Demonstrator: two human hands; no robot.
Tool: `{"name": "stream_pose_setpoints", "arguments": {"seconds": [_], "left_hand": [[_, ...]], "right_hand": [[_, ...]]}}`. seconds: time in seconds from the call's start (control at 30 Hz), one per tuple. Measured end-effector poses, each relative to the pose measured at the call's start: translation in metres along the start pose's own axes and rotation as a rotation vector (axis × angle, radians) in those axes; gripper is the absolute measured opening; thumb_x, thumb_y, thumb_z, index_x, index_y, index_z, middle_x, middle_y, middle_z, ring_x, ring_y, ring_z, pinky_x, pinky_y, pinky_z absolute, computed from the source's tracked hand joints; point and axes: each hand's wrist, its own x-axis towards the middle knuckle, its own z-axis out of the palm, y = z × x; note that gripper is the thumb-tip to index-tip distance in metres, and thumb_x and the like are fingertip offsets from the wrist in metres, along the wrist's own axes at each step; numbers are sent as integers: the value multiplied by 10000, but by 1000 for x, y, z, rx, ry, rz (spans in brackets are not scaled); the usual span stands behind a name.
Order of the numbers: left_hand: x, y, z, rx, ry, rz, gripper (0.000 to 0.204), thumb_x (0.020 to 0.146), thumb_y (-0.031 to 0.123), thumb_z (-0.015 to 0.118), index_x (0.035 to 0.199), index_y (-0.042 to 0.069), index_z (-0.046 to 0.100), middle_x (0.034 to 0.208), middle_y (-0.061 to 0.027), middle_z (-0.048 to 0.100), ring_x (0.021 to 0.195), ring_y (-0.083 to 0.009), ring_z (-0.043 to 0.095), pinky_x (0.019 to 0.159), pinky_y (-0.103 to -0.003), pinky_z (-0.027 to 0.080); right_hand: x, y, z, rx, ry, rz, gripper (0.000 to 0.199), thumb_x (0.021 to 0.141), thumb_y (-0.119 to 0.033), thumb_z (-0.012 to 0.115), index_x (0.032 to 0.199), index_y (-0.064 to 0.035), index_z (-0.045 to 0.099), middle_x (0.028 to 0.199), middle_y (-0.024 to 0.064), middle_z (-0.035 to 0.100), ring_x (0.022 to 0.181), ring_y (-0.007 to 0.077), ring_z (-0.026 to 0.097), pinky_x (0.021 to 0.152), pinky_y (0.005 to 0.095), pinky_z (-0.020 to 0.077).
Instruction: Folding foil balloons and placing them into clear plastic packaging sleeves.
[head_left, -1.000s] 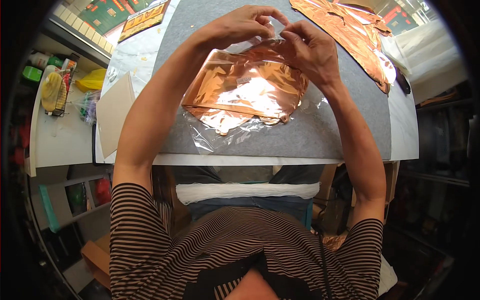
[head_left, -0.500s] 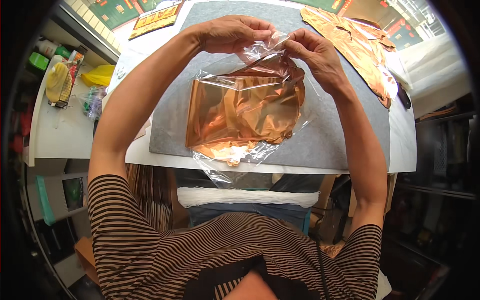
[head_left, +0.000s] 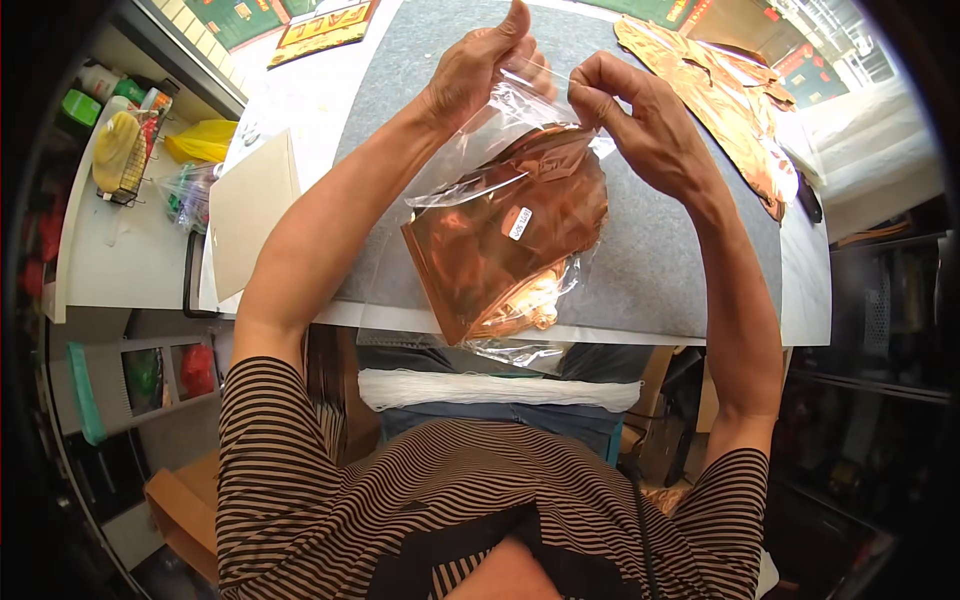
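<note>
Both the left hand [head_left: 480,70] and right hand [head_left: 635,115] pinch the clear bag's [head_left: 500,240] top edge (copper foil [head_left: 510,235] inside), which hangs toward the desk's [head_left: 660,270] near edge.

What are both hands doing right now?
Left hand: closed, pinching the clear plastic bag by its top edge.
Right hand: closed, pinching the same edge.
</note>
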Motion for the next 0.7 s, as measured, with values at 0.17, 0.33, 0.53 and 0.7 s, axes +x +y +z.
{"name": "stream_pose_setpoints", "arguments": {"seconds": [0.17,0.33,0.53,0.7], "left_hand": [[-7,7,-5,1351,114,174,722,1016,565,547,522,43,468,451,-85,390,436,-191,328,436,-406,304],[-3,6,-5,1761,-133,483,593,1045,464,493,643,39,586,577,-152,523,506,-264,503,518,-410,407],[-19,15,-16,1335,185,113,801,1019,704,341,575,55,492,521,-76,487,495,-199,516,505,-358,414],[-22,19,8,783,183,-40,746,947,815,293,603,152,290,588,17,357,506,-95,351,464,-277,301]], "right_hand": [[-18,-4,3,-277,25,-90,180,1019,-127,559,907,11,533,750,75,548,709,176,534,703,323,467],[-39,-11,13,-250,51,18,167,1030,-129,526,929,3,512,760,131,556,692,244,542,680,373,458],[-41,-17,8,-211,-55,104,215,1039,-173,549,988,26,612,840,134,618,798,238,606,761,351,492],[-42,6,-3,161,168,-16,292,1076,-245,535,961,4,635,906,9,666,907,120,603,879,293,481]]}}
